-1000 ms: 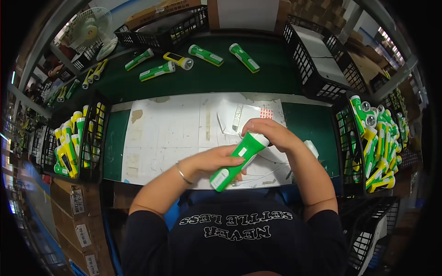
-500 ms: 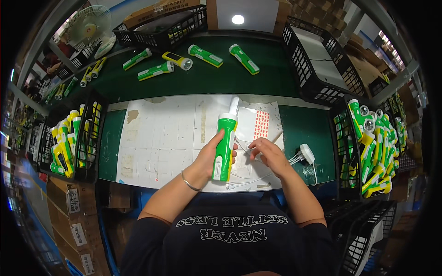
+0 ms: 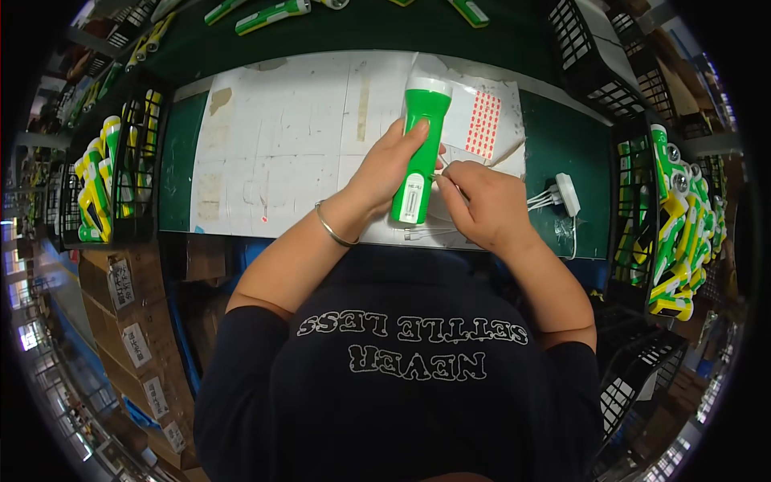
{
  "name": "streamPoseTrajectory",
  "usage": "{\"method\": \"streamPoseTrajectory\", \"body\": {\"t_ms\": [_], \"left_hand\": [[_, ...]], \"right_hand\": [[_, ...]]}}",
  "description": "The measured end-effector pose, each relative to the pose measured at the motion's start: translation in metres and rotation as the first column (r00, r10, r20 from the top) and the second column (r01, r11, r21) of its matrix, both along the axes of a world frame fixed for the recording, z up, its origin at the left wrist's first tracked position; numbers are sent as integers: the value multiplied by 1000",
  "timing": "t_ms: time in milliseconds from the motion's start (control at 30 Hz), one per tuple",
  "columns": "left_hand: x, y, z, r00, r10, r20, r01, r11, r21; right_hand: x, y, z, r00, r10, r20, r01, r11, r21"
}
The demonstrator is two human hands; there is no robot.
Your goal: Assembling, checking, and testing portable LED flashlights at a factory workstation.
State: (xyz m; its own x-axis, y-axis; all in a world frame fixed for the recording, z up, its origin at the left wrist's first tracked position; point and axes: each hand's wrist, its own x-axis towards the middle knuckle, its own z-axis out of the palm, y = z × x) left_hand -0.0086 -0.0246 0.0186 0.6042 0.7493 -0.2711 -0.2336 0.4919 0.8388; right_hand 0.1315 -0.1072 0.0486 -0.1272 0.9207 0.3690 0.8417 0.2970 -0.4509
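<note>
Head view: left grip (image 3: 382,171) wraps the flashlight (image 3: 421,157); right grip (image 3: 488,202) curls alongside.

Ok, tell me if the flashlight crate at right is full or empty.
Full, or nearly: green and yellow flashlights lie heaped on one another across the crate.

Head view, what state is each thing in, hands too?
Green flashlight, held, lamp end pointing forward; lit or not, unclear.
Left hand, closed on it.
Right hand, fingers bent at its side; grip unclear.
White adapter, cables attached.
Red-marked sheet, lying flat.
Right crate, heaped with more flashlights.
Left crate, loaded too.
</note>
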Motion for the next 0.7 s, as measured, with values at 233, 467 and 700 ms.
{"method": "streamPoseTrajectory", "body": {"t_ms": [233, 467, 700], "left_hand": [[-9, -4, -13, 997, 29, -65, -16, 981, 191], [-20, 18, -7, 990, 14, 141, -5, 998, -68], [-18, 5, -4, 1000, 13, 3, -13, 998, 56]], "right_hand": [[-6, -5, -8, 953, 273, 134, -278, 960, 21], [-22, -13, -10, 934, 307, -181, -293, 951, 102], [2, 25, -42, 791, -164, -589, -18, 957, -290]]}}
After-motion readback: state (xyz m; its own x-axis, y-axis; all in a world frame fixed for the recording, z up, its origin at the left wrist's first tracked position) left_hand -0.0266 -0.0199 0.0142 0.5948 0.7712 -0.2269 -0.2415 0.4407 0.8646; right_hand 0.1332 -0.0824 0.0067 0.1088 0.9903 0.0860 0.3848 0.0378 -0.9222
